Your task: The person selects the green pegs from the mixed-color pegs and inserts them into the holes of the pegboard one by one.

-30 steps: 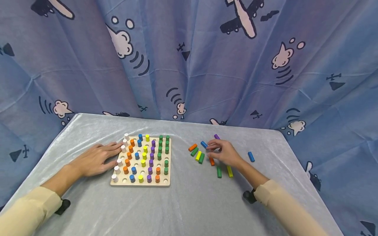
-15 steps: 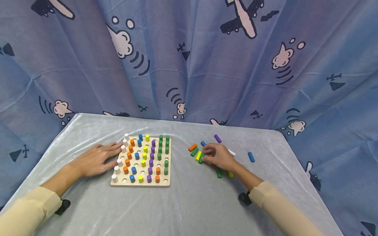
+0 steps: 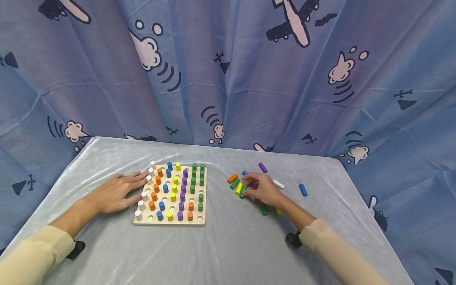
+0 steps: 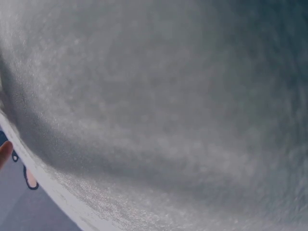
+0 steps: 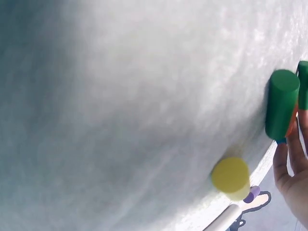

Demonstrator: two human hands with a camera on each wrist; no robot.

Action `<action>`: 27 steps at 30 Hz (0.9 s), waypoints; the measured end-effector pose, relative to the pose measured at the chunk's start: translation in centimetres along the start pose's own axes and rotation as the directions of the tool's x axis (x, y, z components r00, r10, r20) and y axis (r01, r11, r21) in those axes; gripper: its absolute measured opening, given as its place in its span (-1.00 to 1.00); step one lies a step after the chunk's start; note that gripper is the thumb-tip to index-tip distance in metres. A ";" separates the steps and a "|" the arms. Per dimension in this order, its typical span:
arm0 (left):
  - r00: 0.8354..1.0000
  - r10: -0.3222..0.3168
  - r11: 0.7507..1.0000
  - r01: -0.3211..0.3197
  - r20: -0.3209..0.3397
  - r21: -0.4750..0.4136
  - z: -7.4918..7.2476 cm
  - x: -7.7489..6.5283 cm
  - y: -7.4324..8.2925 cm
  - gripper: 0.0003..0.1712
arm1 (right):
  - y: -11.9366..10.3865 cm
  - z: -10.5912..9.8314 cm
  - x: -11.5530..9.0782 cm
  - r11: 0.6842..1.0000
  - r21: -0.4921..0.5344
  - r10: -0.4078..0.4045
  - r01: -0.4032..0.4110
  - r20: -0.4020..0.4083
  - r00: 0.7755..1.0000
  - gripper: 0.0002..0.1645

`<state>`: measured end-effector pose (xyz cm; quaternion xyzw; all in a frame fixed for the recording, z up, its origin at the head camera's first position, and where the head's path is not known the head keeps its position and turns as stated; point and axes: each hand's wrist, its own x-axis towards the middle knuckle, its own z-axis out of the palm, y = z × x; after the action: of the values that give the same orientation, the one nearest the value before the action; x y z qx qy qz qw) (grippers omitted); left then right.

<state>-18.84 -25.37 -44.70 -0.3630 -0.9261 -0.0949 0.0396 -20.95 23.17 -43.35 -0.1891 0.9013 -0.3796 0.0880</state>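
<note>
Right hand (image 3: 265,190) shifts to green peg (image 3: 242,195)

Sliding toward the pegboard (image 3: 167,223) uncovered a white peg (image 3: 278,184); picking seems under way. Right of the pegboard, slightly parted fingers meet the green peg; whether they pinch it, I cannot tell. The left hand (image 3: 115,193) lies outstretched, touching the pegboard.

R hand (image 3: 265,189): tight at the grip. Green peg (image 3: 243,191) right there, yellow peg (image 3: 239,188) just L, orange peg (image 3: 232,178) farther L, blue peg (image 3: 244,173) just beyond, partly hid. Second green peg (image 3: 264,209) + second yellow peg (image 3: 278,211), near side, block low passes; white peg (image 3: 279,184) just R. Wide strip of bare cloth (image 3: 217,206) L of cluster, up to pegboard (image 3: 171,223); upright pegs (image 3: 183,196) bar low sweep there. L hand (image 3: 117,193) blocks board's L edge. Free room twd person.
</note>
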 end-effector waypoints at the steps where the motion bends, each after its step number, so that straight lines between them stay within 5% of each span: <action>1: 1.000 0.001 1.000 -0.001 -0.001 0.001 0.0 0.0 0.0 -0.36 | 0.0 0.0 0.0 1.000 0.001 -0.006 0.006 0.001 1.000 -0.53; 27: 1.000 -0.008 1.000 0.008 0.016 0.003 -0.1 0.0 0.2 -0.37 | -0.6 0.0 -0.2 0.992 0.062 -0.104 0.107 -0.041 0.994 -0.63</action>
<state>-18.74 -25.25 -44.56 -0.3600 -0.9280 -0.0909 0.0322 -20.58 22.89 -42.87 -0.2263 0.8788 -0.4162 0.0569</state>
